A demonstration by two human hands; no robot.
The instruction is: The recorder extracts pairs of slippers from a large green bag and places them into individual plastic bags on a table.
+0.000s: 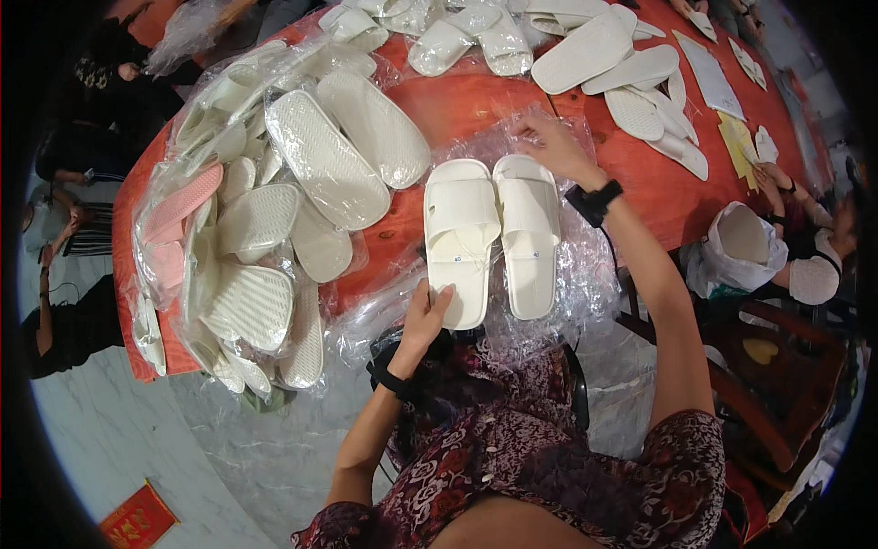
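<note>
A pair of white slippers lies side by side in front of me, soles down, on a clear plastic bag (585, 265) at the table's near edge. My left hand (422, 316) grips the heel end of the left slipper (462, 206), thumb on top of its footbed. Past the toe of the right slipper (529, 206), my right hand (553, 146) hovers over the crinkled plastic with its fingers apart and bent. Nothing shows between those fingers. A black band is around each of my wrists.
On the red table (393, 247), a heap of bagged white slippers (329, 160) fills the left side, with a pink slipper (183, 206) among them. Loose white slippers (631, 69) lie at the far right. Other people work around the table; a white bag-lined bin (736, 242) stands at right.
</note>
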